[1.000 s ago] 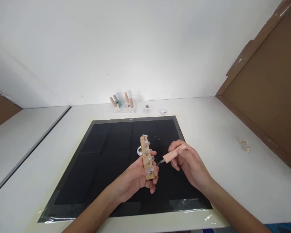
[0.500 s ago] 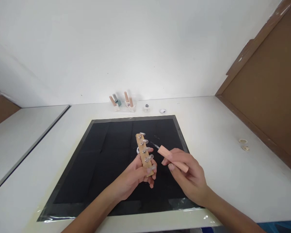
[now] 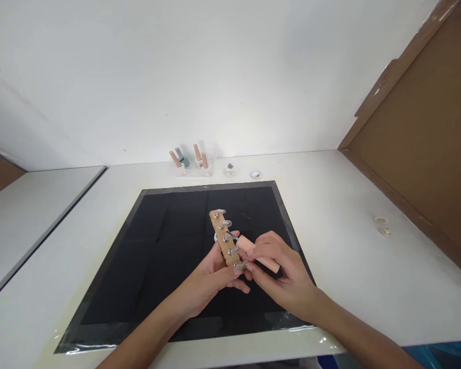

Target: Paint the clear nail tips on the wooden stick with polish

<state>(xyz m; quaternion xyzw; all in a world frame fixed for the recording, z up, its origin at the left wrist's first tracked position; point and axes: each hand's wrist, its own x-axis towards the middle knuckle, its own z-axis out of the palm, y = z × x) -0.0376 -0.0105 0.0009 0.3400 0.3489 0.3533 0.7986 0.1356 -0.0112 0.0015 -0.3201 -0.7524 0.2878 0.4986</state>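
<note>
My left hand is closed around the lower part of a wooden nail tip stand, held tilted above the black mat. Several clear false nails stick out from its right side on small metal mounts. Between the thumb and fingers of my right hand is a nail polish brush with a peach handle. Its bristle end lies at the middle false nail; whether it touches is hard to tell. The right fingertips are close to the lowest nail.
A black mat with clear taped edges covers the white table. At the back, nail polish bottles stand in a clear holder, beside a small jar and a round white dish. Two small round pieces lie at right.
My right hand has moved left with the brush, bringing its tip from beside the stand to the middle false nail. My left hand keeps hold of the stand, slightly shifted left.
</note>
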